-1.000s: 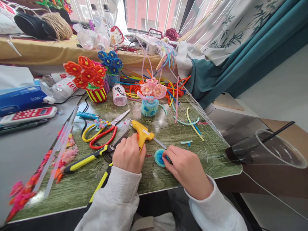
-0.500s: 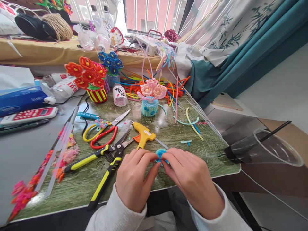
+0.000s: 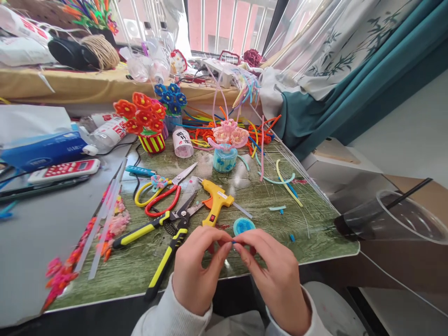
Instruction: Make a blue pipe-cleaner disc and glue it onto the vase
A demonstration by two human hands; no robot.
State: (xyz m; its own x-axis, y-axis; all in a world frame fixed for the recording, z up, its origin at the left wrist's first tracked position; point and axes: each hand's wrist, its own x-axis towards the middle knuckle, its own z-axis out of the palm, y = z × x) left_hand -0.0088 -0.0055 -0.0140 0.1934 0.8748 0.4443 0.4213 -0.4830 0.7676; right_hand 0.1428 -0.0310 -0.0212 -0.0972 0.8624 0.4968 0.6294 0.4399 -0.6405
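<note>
A shiny green wood-look table (image 3: 119,275) stands near a window (image 3: 231,28). The left hand (image 3: 199,266) and the right hand (image 3: 275,266) meet above its front edge, their fingertips pinching a tiny blue bit (image 3: 234,242), mostly hidden. Just past them, a flat, round, fuzzy blue disc (image 3: 244,226) lies at one o'clock. A yellow plastic glue gun (image 3: 218,199) lies at eleven, and fuzzy pink flowers (image 3: 229,134) in a pale blue pot (image 3: 224,160) stand at twelve.
</note>
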